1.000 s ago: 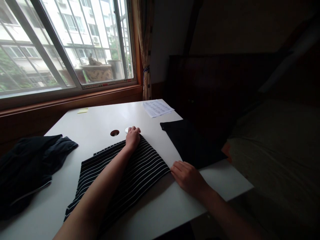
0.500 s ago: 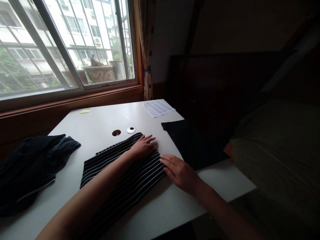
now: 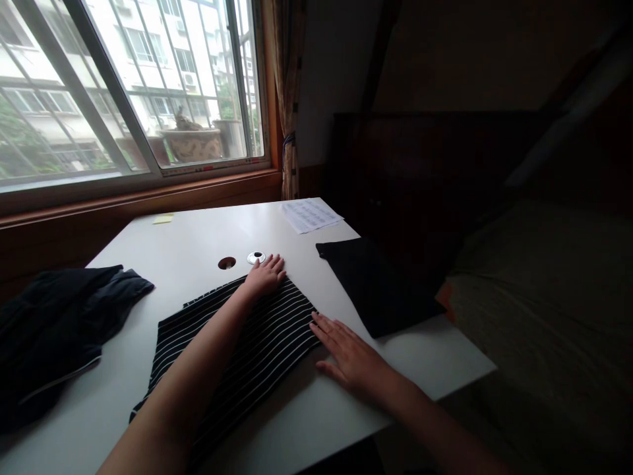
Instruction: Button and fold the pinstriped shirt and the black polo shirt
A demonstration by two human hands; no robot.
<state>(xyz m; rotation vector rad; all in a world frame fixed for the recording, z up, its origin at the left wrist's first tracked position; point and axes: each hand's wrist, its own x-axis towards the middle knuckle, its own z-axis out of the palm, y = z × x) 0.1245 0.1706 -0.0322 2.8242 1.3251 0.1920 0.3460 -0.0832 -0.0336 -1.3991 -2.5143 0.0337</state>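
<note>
A black garment with white stripes [image 3: 274,330] lies folded and flat on the white table [image 3: 192,244]. My left hand [image 3: 267,274] rests open on its far edge, fingers spread and pointing away. At the right edge of the cloth, my right hand [image 3: 349,353] is open, with its fingertips touching the fabric and its thumb apart. My left forearm crosses over the garment and hides part of it. Neither hand grips anything.
To the left lies a crumpled dark garment [image 3: 54,336]. A folded black garment [image 3: 380,284] lies on the right. Printed papers [image 3: 311,216], a yellow note [image 3: 163,218], a cable hole [image 3: 227,263] and its round metal cover [image 3: 256,258] are farther back, below the window.
My left hand has slid left and away from me to the garment's far corner. My right hand has shifted slightly left, its thumb spreading wider. The view has turned a little.
</note>
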